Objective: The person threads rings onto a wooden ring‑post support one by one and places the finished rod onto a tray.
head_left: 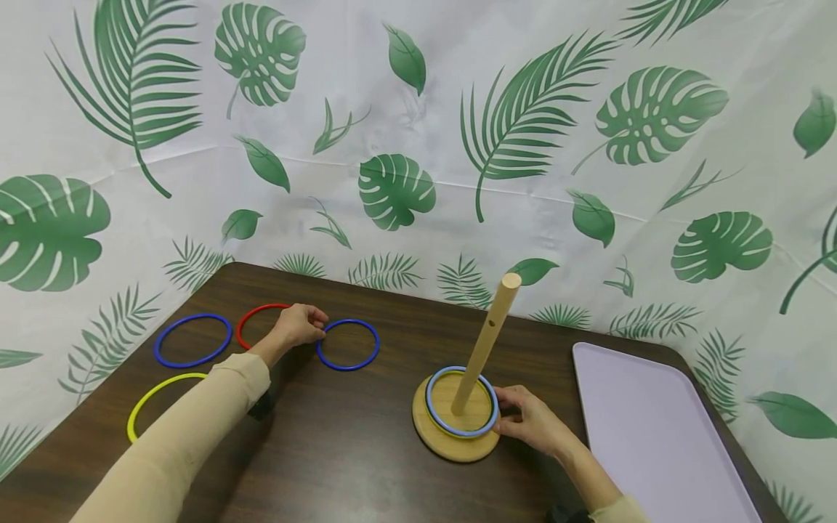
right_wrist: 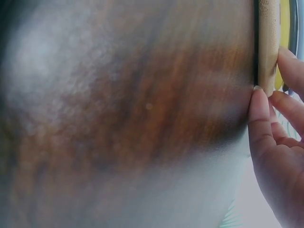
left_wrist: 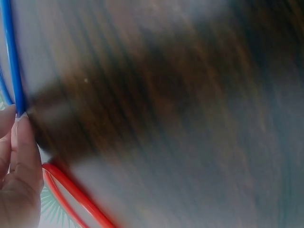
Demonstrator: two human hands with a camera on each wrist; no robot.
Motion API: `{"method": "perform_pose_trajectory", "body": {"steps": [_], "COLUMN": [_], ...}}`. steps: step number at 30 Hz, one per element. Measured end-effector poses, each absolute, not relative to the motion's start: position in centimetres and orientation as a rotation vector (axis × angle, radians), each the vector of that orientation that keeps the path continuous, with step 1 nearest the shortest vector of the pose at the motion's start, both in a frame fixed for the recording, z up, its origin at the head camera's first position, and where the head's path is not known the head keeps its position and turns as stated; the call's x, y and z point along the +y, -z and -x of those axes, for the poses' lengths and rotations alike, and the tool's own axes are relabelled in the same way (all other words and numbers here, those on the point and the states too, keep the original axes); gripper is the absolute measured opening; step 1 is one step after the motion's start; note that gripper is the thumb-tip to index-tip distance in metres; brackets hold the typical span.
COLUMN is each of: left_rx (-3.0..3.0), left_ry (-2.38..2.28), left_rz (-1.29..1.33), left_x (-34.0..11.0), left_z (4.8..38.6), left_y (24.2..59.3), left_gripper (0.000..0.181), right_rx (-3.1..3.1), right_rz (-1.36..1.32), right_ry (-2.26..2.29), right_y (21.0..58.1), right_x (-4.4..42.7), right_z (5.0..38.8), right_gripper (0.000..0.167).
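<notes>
My left hand (head_left: 301,325) pinches the left edge of a dark blue ring (head_left: 377,341), which lies at the back of the table. In the left wrist view, thumb and fingertips meet on that blue ring (left_wrist: 15,66). A red ring (head_left: 264,306) lies just left of this hand, partly hidden by it. My right hand (head_left: 536,425) grips the right edge of a round wooden base (head_left: 458,452). From the base rises a wooden peg (head_left: 487,345), tilted in view. A light blue ring (head_left: 429,399) lies around the peg, above yellow and dark rings, mostly covered.
On the left of the dark wooden table (head_left: 340,450) lie another blue ring (head_left: 183,365) and a yellow ring (head_left: 133,418), partly behind my left sleeve (head_left: 176,428). A pale purple tray (head_left: 654,421) sits at the right. A leaf-patterned cloth (head_left: 418,261) hangs behind the table.
</notes>
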State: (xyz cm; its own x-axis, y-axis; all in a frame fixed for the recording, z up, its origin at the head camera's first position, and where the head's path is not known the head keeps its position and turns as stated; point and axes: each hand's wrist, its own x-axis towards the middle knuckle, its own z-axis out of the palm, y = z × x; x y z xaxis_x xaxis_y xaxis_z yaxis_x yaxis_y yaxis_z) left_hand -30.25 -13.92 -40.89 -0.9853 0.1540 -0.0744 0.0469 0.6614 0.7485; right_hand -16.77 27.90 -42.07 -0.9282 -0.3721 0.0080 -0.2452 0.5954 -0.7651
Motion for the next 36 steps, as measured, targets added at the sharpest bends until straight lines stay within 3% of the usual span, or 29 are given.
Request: {"method": "perform_pose_trajectory", "body": {"steps": [19,36], "left_rx": [2.700,2.629], "left_ry": [-1.171,-1.224], "left_rz": [-0.099,-0.105], "left_x": [-13.8,-13.5], "left_z": [30.7,29.7], "left_y": [40.8,39.4], "left_gripper": [0.011,0.021], "right_rx": [2.669,2.645], "right_rz": [0.553,0.551], "right_ry": [1.247,1.268], "right_y": [42.2,42.2], "right_x": [28.0,28.0], "right_z": [16.8,16.8], "right_gripper": [0.057,0.057]}}
